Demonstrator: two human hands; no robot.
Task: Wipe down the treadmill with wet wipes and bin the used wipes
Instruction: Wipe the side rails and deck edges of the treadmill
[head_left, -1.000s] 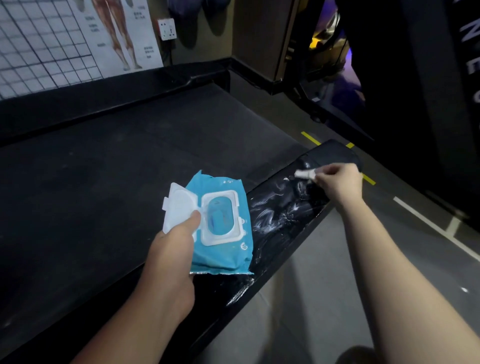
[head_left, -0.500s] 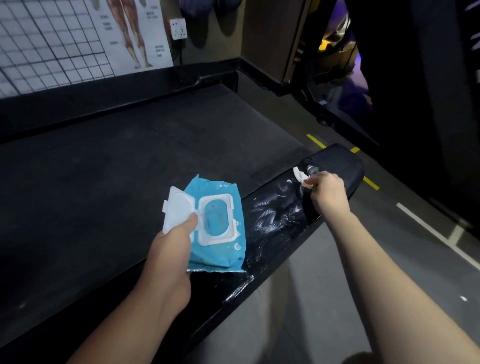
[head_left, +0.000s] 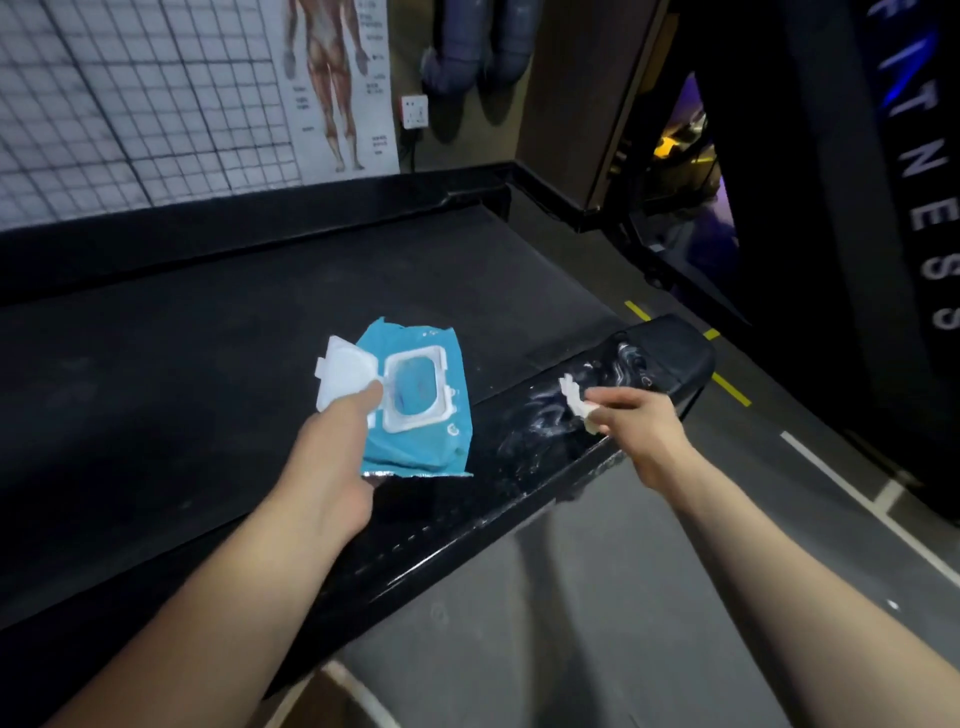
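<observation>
A black treadmill fills the left of the head view, its dark belt (head_left: 218, 374) running away from me. The glossy right side rail (head_left: 524, 467) is streaked with wet smears. My right hand (head_left: 639, 431) pinches a small crumpled white wipe (head_left: 574, 402) and presses it on the rail near its rounded end cap (head_left: 675, 353). My left hand (head_left: 332, 452) grips a blue wet-wipe pack (head_left: 421, 400) above the belt, thumb on the open white flip lid (head_left: 343, 376). No bin is in view.
Grey floor (head_left: 649, 597) with white and yellow lines lies right of the rail. A wall with a grid chart (head_left: 130, 104), an anatomy poster (head_left: 337, 83) and a socket (head_left: 414, 110) stands behind the treadmill. Dark gym equipment (head_left: 831, 208) rises at the right.
My right hand has slid the wipe back along the rail from the end cap toward me. The left hand and pack hold steady; the view has tilted up.
</observation>
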